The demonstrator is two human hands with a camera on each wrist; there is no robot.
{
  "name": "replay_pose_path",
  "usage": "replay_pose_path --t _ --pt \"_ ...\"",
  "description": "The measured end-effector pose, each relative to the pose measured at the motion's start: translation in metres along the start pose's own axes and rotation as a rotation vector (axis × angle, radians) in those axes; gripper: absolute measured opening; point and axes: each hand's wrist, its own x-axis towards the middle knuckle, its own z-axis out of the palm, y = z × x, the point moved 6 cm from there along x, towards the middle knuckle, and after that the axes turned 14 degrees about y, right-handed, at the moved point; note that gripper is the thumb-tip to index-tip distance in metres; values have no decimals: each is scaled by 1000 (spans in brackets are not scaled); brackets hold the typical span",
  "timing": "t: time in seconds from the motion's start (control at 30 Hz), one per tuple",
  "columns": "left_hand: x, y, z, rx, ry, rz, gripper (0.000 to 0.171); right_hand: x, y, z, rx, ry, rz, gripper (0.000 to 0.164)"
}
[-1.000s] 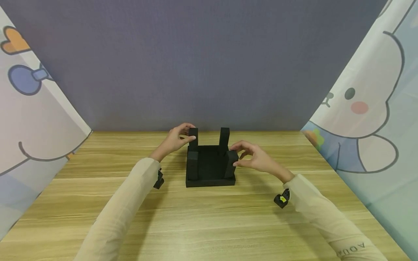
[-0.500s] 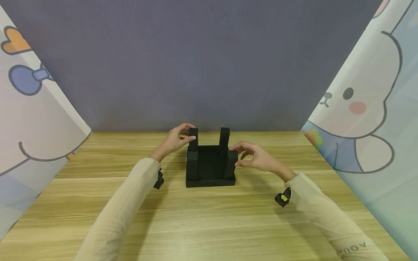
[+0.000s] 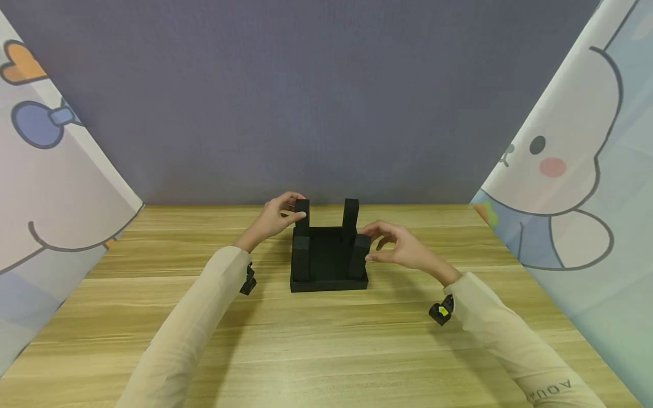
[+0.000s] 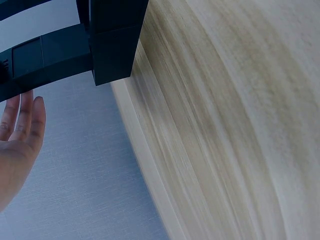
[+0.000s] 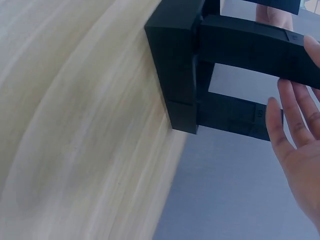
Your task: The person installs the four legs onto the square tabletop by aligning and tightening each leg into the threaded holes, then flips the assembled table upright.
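A black square tray-like base (image 3: 329,285) lies on the table with an upright black post at each corner. At the back left post (image 3: 302,218), my left hand (image 3: 272,220) grips the top, thumb on the near face and fingers behind. My right hand (image 3: 400,246) holds the upper part of the front right post (image 3: 359,258) between thumb and fingers. That post leans slightly. The front left post (image 3: 301,260) and back right post (image 3: 350,218) stand untouched. In the left wrist view, fingers (image 4: 22,120) lie against the held post (image 4: 55,55); the thumb is hidden.
The wood-grain table (image 3: 326,351) extends in front and to both sides. Behind it rises a grey panel (image 3: 306,102). Cartoon-printed curtains (image 3: 571,187) hang at either side. A small black wrist camera (image 3: 441,310) sits below the right cuff.
The top of the front right post has shifted slightly left, toward the base's middle, with my right hand on it. My left hand and the base have stayed put.
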Motion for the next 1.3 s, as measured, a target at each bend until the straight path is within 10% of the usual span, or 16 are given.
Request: replay_pose_path --t 0.47,1.0,1.3 --pt "0 0 1 -12 -12 -4 37 5 -6 6 75 -145 -38 52" --pt "0 0 1 -31 -8 16 36 -2 -21 5 34 68 40 49" --pt "0 0 0 -32 -12 12 37 1 -1 6 20 8 1 55"
